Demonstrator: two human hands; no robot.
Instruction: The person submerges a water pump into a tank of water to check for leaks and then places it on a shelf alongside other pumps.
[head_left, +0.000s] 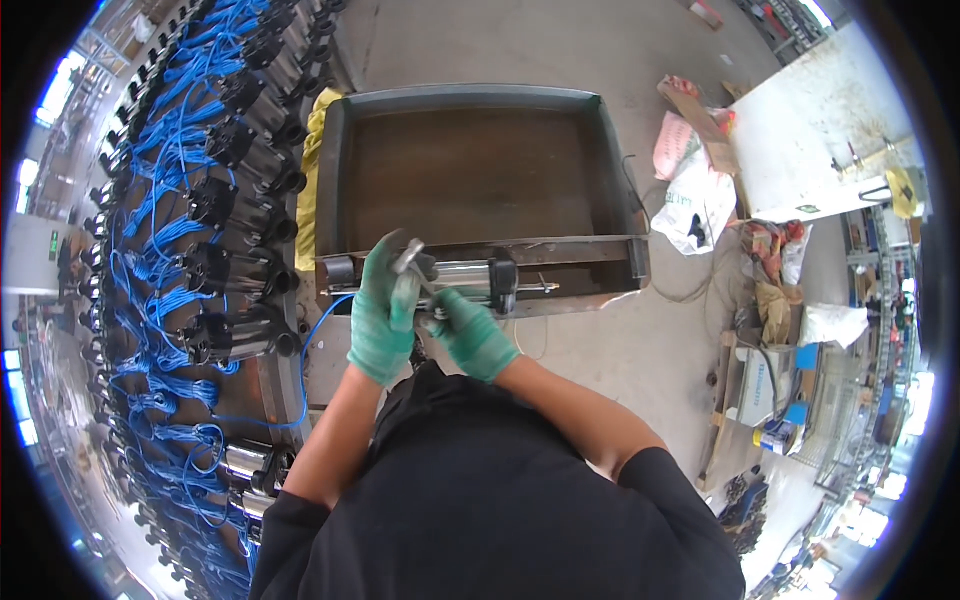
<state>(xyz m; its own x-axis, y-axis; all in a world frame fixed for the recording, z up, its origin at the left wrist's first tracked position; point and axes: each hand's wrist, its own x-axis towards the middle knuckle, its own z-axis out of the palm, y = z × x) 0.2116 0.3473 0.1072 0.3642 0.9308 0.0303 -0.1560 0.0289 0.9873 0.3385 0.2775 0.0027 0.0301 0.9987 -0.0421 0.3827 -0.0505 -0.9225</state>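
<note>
My left hand [382,315], in a green glove, is closed around a hand tool with a shiny metal end [408,254]; the glove hides most of it, so its exact kind cannot be told. Beneath the hands a pump-like unit with a polished steel cylinder [462,273] and black end caps lies sideways along the front ledge of a steel tank. Gloved as well, my right hand [466,334] has its fingers curled in at the near side of the cylinder, close to the left hand. What lies between those fingers is hidden.
The open steel tank [480,94] has brownish inner surfaces. At left, a long rack carries rows of similar black-and-steel units [240,270] with coiled blue cables [180,300]; one blue cable [305,375] runs toward my hands. White bags [695,205] and a white cabinet [815,120] stand at right.
</note>
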